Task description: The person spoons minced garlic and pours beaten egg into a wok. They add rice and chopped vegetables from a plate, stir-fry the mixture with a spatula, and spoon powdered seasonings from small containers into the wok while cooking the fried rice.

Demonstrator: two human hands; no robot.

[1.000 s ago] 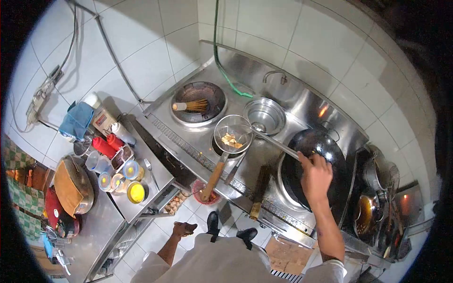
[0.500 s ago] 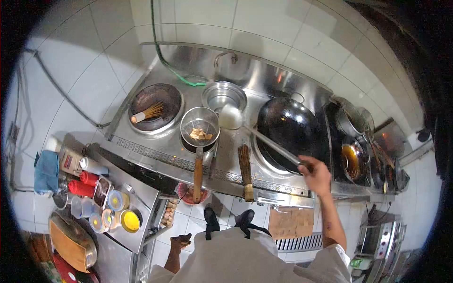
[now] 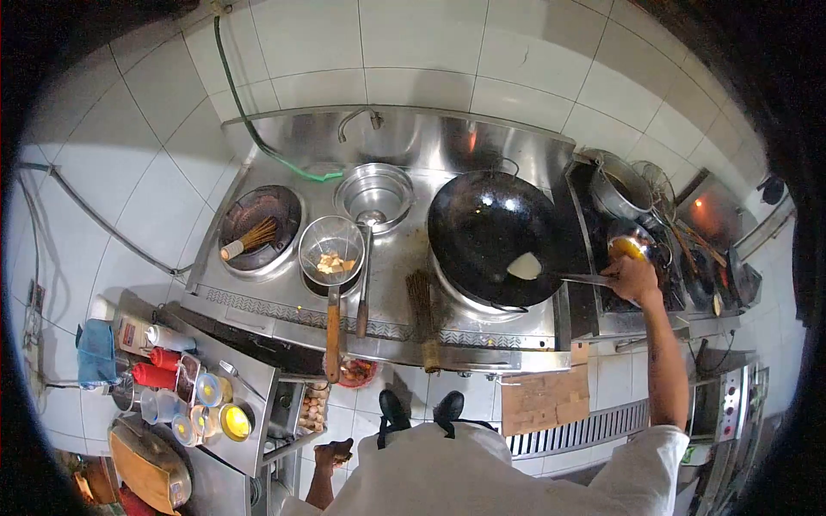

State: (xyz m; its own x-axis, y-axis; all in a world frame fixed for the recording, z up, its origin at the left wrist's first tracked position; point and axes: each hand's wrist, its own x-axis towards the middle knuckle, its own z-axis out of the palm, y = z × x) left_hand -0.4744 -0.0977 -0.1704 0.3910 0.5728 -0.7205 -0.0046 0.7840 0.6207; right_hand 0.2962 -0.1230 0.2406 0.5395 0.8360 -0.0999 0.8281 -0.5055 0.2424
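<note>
A long stainless-steel stove counter (image 3: 387,258), brushed and reflective, fills the middle of the view; the step in hand there appears to be positioning a tool at the wok. The wok (image 3: 482,232), the task's main vessel, sits over the counter's right-hand burner: a wide, deep black bowl, glossy enough to catch two bright spots of light, with a ring handle at its far edge.

At left is a smaller pan (image 3: 254,205), dull and rusty brown. A shiny round metal basin (image 3: 389,193) stands between the two, toward the back. In front of the basin lies a round wire-mesh strainer (image 3: 331,236) with a smooth wooden handle.

A long-handled spatula (image 3: 523,267) reaches over the wok's right side, its pale fan-shaped head within the outline of the bowl; whether it touches the metal, I cannot tell. As a judgement, the next move calls for a steady grip and care around the rim.

The right hand (image 3: 635,279) has its fingers curled closed around the handle's end, right of the wok. The left hand (image 3: 334,454) hangs low beside the body, fingers partly bent; I cannot tell whether it holds anything.

Smallest are pale, irregular, flat-looking pieces (image 3: 334,262) in the strainer.
</note>
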